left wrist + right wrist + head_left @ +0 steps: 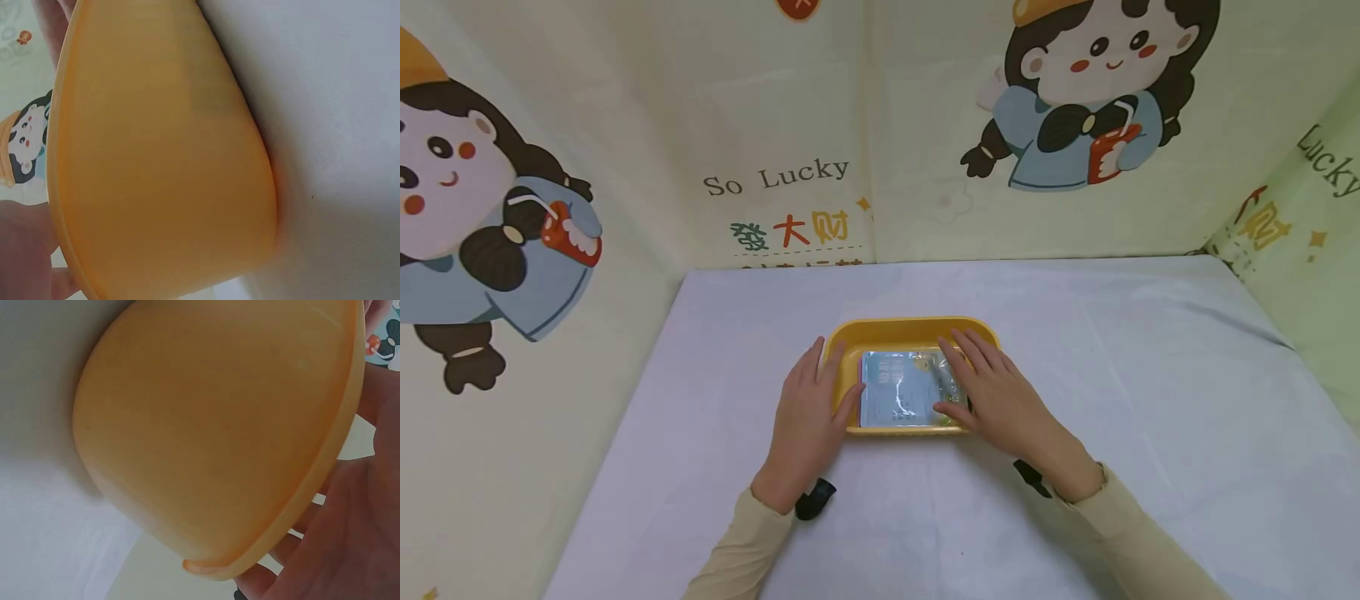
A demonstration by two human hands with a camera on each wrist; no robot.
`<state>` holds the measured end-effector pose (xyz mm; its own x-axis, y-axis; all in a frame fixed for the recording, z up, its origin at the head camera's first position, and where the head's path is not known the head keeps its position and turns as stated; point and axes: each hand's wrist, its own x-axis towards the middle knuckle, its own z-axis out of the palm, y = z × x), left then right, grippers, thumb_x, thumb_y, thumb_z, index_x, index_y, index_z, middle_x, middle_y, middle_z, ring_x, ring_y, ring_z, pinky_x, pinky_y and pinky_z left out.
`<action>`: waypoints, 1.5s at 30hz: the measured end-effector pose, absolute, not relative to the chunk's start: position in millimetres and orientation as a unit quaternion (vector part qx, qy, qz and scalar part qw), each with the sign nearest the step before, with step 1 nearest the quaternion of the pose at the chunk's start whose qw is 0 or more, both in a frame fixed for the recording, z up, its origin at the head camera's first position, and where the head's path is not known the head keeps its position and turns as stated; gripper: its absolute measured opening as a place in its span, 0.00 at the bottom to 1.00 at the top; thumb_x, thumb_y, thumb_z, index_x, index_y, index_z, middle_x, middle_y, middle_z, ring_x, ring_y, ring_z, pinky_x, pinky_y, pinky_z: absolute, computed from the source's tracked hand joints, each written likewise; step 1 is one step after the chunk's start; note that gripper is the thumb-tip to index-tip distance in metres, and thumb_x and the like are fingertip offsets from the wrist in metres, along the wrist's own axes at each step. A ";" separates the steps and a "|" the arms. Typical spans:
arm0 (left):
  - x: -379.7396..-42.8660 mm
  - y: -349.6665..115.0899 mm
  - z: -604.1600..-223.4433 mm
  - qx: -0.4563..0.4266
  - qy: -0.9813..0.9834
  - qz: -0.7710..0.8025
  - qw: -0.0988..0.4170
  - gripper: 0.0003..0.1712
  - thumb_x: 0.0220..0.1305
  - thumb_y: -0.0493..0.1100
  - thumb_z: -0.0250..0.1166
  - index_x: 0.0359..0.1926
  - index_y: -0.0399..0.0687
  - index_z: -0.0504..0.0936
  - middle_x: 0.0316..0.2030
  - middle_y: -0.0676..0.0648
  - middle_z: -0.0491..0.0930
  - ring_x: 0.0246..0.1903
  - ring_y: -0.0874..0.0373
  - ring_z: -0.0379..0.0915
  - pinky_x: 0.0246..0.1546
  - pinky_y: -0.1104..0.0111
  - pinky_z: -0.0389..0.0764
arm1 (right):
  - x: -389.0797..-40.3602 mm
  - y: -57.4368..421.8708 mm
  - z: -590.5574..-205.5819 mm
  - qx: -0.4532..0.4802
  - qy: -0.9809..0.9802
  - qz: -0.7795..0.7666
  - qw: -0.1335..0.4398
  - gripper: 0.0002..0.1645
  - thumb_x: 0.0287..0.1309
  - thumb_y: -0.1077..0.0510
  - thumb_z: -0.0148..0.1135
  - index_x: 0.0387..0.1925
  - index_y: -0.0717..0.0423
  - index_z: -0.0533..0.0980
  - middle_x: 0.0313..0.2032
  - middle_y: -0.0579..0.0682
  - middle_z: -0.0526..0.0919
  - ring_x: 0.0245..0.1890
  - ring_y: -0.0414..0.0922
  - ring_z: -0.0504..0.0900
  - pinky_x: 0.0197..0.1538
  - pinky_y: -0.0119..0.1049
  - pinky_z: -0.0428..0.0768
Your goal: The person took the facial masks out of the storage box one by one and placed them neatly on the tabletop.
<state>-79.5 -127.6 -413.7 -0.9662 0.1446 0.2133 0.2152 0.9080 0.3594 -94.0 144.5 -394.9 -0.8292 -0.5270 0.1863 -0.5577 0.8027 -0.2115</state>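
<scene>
Head view shows a white-covered table (932,525) beneath the hands and a cartoon-printed backdrop (917,125) beyond them. The left hand (808,417) and right hand (1003,404) slant inward at opposite ends of a yellow tray (910,335), fingers extended, unclenched. Between them, inside it, lies a blue packet (895,387), partly hidden by the right.

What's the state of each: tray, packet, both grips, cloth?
Yellow tray: upright, open on top, packet inside.
Blue packet: lying flat in the tray, glossy; can't tell if sealed.
Left grip: open, fingers extended over the tray's left rim.
Right grip: open, fingers extended over the right rim and the packet's right end.
White cloth: spread out, creased toward its right edge.
</scene>
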 end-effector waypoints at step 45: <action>-108.3 -169.4 -427.1 0.021 -0.827 -0.560 -0.048 0.28 0.64 0.39 0.65 0.65 0.52 0.74 0.58 0.44 0.77 0.55 0.50 0.78 0.50 0.66 0.84 | -133.5 127.8 -361.9 0.337 -0.924 0.158 -0.084 0.49 0.58 0.45 0.70 0.72 0.64 0.59 0.69 0.59 0.67 0.68 0.57 0.66 0.69 0.51 0.69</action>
<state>-108.3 -169.4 -427.1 -0.9944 0.0188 -0.1038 -0.0894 0.3723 0.9238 -133.5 127.8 -361.9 -0.7587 -0.6497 -0.0481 -0.5965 0.7225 -0.3494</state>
